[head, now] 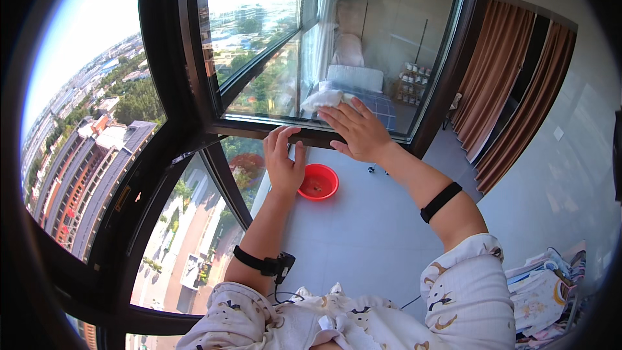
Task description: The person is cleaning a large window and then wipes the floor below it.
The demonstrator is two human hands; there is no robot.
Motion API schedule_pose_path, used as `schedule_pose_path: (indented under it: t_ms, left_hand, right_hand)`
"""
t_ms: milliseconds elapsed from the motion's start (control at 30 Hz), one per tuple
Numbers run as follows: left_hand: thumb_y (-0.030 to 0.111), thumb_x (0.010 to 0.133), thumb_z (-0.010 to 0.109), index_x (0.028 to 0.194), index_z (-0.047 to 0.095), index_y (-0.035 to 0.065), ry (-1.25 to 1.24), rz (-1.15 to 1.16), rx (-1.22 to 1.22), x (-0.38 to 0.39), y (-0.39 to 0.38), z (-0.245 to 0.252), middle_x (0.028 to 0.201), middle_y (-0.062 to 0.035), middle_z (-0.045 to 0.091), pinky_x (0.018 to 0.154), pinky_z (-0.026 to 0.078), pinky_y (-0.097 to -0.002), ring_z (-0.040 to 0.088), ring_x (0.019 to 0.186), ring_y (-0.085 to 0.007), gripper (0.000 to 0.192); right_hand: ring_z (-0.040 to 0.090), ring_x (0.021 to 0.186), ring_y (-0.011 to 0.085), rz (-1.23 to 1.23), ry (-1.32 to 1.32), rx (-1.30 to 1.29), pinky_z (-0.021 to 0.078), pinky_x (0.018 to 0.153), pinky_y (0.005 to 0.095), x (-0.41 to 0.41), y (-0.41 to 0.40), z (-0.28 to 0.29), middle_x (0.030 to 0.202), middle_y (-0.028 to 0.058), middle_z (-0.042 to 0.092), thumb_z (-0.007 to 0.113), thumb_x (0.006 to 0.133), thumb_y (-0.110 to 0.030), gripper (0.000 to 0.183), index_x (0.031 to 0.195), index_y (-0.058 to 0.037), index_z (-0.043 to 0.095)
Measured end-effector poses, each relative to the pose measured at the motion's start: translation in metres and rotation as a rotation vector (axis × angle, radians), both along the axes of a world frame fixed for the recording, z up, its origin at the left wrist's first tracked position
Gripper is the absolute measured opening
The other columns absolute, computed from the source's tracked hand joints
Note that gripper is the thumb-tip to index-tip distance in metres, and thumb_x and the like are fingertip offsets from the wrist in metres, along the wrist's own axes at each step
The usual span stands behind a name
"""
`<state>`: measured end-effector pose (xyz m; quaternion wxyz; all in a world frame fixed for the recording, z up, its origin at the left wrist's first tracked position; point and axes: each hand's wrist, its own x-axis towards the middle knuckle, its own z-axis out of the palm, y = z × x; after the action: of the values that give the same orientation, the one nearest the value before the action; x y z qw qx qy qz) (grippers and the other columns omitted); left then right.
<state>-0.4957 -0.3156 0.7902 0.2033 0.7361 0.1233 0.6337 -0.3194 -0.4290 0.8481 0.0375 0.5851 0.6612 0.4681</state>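
Note:
A window sash stands open in front of me, with a dark frame (449, 75) around its glass pane (272, 92). My right hand (362, 131) lies nearly flat against the lower part of the pane, fingers extended. Under its fingertips is a bunched white cloth (323, 99), pressed to the glass. My left hand (284, 163) is at the sash's bottom rail (243, 129), with bent fingers hooked over it and the thumb on the near side. Part of the cloth is hidden behind the right fingers.
A red plastic basin (318, 182) with liquid and some bits in it stands on the pale floor (340, 233) below. Brown curtains (500, 78) hang at the right. Clothes (539, 296) hang on a rack at lower right. Dark fixed window frames (160, 107) run along the left.

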Motion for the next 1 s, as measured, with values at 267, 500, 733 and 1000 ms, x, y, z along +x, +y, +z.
schedule_pose_path:
  t_ms: [267, 500, 733, 1000]
  left_hand:
    - [0.002, 0.076, 0.057, 0.115, 0.057, 0.0093, 0.069, 0.180, 0.052, -0.018, 0.038, 0.007, 0.119, -0.0112, 0.052, 0.097, 0.035, -0.0439, 0.044, 0.112, -0.0343, 0.040]
    - [0.000, 0.074, 0.060, 0.115, 0.057, 0.0096, 0.035, 0.132, 0.007, -0.029, 0.055, -0.005, 0.118, -0.0114, 0.054, 0.097, 0.035, -0.0443, 0.046, 0.112, -0.0338, 0.043]
    - [0.000, 0.074, 0.058, 0.116, 0.057, 0.0100, 0.056, 0.195, 0.077, -0.043, 0.068, 0.032, 0.116, -0.0109, 0.053, 0.097, 0.035, -0.0440, 0.046, 0.111, -0.0338, 0.043]
    - [0.003, 0.074, 0.057, 0.117, 0.056, 0.0088, 0.050, 0.098, 0.193, -0.033, 0.065, 0.071, 0.121, -0.0135, 0.050, 0.097, 0.034, -0.0476, 0.043, 0.113, -0.0356, 0.043]
  right_hand:
    - [0.023, 0.140, 0.0244, -0.087, 0.009, 0.534, 0.0164, 0.114, 0.0463, -0.013, 0.027, 0.165, 0.148, 0.0036, 0.035, 0.045, 0.091, -0.052, 0.064, 0.143, -0.0155, 0.035]
    - [0.017, 0.142, 0.0197, -0.006, -0.140, -0.199, 0.0019, 0.116, 0.0421, -0.032, 0.068, -0.010, 0.152, 0.0028, 0.028, 0.050, 0.087, -0.053, 0.072, 0.146, -0.0157, 0.031]
    - [0.024, 0.140, 0.0273, -0.106, -0.085, 0.573, 0.0184, 0.114, 0.0472, -0.020, 0.038, 0.218, 0.150, 0.0060, 0.031, 0.038, 0.093, -0.055, 0.066, 0.145, -0.0146, 0.029]
    - [0.011, 0.144, 0.0246, -0.171, -0.013, 0.175, 0.0037, 0.116, 0.0455, -0.020, 0.028, 0.117, 0.154, 0.0060, 0.021, 0.035, 0.092, -0.056, 0.071, 0.147, -0.0110, 0.027]
